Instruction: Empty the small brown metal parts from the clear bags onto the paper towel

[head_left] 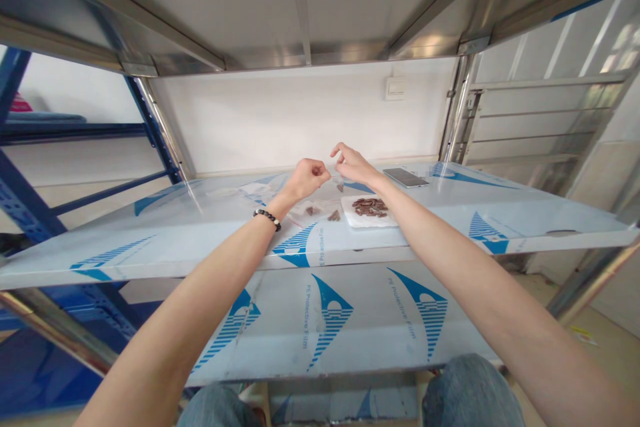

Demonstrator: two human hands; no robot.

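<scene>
My left hand (309, 177) is closed in a pinch above the metal shelf. Whatever is between its fingertips is too small to make out. Close by on the right, my right hand (353, 165) has bent fingers with a gap between them, and I see nothing in it. Just below the hands is a small brown piece (340, 186). A clear plastic bag (300, 212) with brown bits lies under my left wrist, beside a little group of brown pieces (334, 215). Many slim brown pieces (369, 207) are heaped on a white tray (353, 220) by my right forearm.
A dark phone-like slab (406, 177) lies at the back right of the film-covered shelf (165, 233). More clear plastic (256, 191) lies left of my left hand. Another metal shelf (260, 7) hangs low overhead. Metal posts (457, 110) stand at the sides, and a wall closes the back.
</scene>
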